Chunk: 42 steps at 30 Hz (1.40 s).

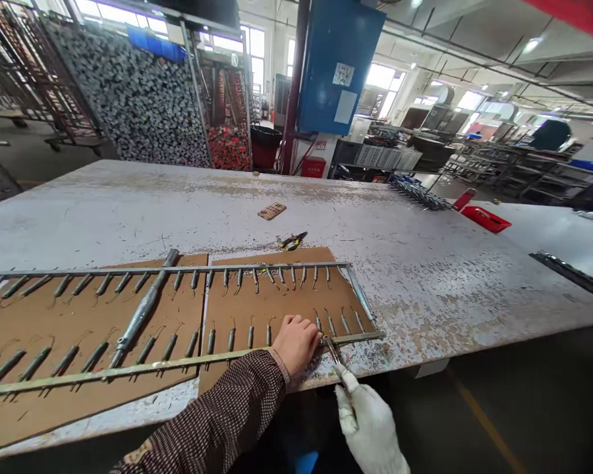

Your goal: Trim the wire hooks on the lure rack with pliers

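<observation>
Right hand (370, 416) grips pliers (333, 351), their tips seemingly touching the metal frame (178, 363) just ahead.

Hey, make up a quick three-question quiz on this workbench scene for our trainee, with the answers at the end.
1. Multiple choice: What does the gloved right hand grip?
A) a brush
B) a plier-like tool
C) a hammer

2. Fill in, near or far: The left hand is at the ____ long rail of the metal frame.

3. True or false: The loose yellow-and-black pliers lie on the table, outside the frame.

Key: 1. B. 2. Near. 3. True; they lie just beyond the far rail.
</observation>
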### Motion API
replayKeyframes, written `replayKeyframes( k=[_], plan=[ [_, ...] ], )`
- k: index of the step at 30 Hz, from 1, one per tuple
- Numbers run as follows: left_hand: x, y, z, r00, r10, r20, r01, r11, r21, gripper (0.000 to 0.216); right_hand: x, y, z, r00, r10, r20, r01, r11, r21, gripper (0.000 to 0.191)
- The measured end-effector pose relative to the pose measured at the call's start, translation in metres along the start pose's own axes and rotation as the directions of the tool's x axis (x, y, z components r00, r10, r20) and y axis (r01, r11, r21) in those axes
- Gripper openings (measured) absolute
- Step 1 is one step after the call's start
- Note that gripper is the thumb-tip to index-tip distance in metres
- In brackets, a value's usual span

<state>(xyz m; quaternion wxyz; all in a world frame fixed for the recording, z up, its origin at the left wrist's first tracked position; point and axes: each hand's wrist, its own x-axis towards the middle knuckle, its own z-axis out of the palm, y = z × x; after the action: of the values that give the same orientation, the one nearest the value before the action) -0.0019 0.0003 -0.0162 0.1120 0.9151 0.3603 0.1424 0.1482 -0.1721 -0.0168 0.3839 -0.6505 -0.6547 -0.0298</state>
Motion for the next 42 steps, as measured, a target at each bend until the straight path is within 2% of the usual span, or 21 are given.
replayKeyframes(
  k=[4,5,9,13,16,18,21,24,28,33,37,39,42],
  plan=[
    [0.000,0.000,-0.002,1.000,0.003,0.019,-0.003,1.000,-0.005,0.033,0.000,-0.001,-0.002,0.992,0.080,-0.098,-0.080,0.997,0.001,0.037],
    [0.001,0.000,-0.003,1.000,-0.006,0.022,0.006,1.000,-0.004,0.033,0.000,-0.002,-0.001,0.991,0.068,-0.111,-0.069,0.998,-0.006,0.037],
    [0.001,0.001,-0.006,0.999,-0.029,0.034,0.029,1.000,0.008,0.032,0.004,-0.004,0.006,0.997,-0.061,-0.039,0.058,0.995,-0.077,0.034],
    [0.001,-0.001,-0.005,0.999,-0.007,0.031,0.007,1.000,0.026,0.032,0.006,-0.007,0.002,0.996,-0.007,-0.091,0.004,1.000,-0.031,0.038],
    [0.000,-0.003,-0.004,1.000,-0.009,0.016,0.008,0.999,0.039,0.033,0.006,-0.011,0.001,0.991,-0.042,-0.130,0.034,0.998,-0.059,0.039],
    [0.000,-0.004,-0.003,1.000,-0.008,0.010,0.008,0.999,0.046,0.032,0.007,-0.014,0.002,0.994,-0.059,-0.092,0.051,0.995,-0.085,0.035],
    [0.000,-0.005,-0.003,1.000,-0.003,0.006,0.003,0.999,0.048,0.032,0.008,-0.019,0.001,0.997,-0.012,-0.082,0.006,0.998,-0.068,0.030],
    [0.001,-0.005,-0.003,1.000,-0.009,0.012,0.008,0.999,0.044,0.033,0.009,-0.020,-0.002,0.992,0.017,-0.123,-0.023,0.999,-0.042,0.032],
    [0.001,-0.005,-0.004,0.999,-0.036,0.035,0.034,0.998,0.049,0.035,0.008,-0.018,0.003,0.997,-0.038,-0.068,0.032,0.996,-0.086,0.031],
    [0.001,-0.004,-0.004,0.998,-0.034,0.046,0.031,0.998,0.060,0.034,0.006,-0.018,0.003,0.993,0.037,-0.115,-0.036,0.999,0.011,0.034],
    [0.002,-0.004,-0.005,0.998,-0.040,0.049,0.037,0.998,0.057,0.036,0.005,-0.018,0.005,0.997,0.003,-0.075,-0.006,0.999,-0.035,0.033],
    [0.002,-0.004,-0.004,0.998,-0.037,0.047,0.034,0.998,0.055,0.035,0.005,-0.017,0.004,0.998,0.030,-0.051,-0.032,0.999,-0.041,0.033],
    [0.002,-0.005,-0.004,0.999,-0.027,0.030,0.026,0.999,0.044,0.034,0.006,-0.018,0.001,0.994,0.070,-0.088,-0.070,0.998,0.005,0.034]
  ],
)
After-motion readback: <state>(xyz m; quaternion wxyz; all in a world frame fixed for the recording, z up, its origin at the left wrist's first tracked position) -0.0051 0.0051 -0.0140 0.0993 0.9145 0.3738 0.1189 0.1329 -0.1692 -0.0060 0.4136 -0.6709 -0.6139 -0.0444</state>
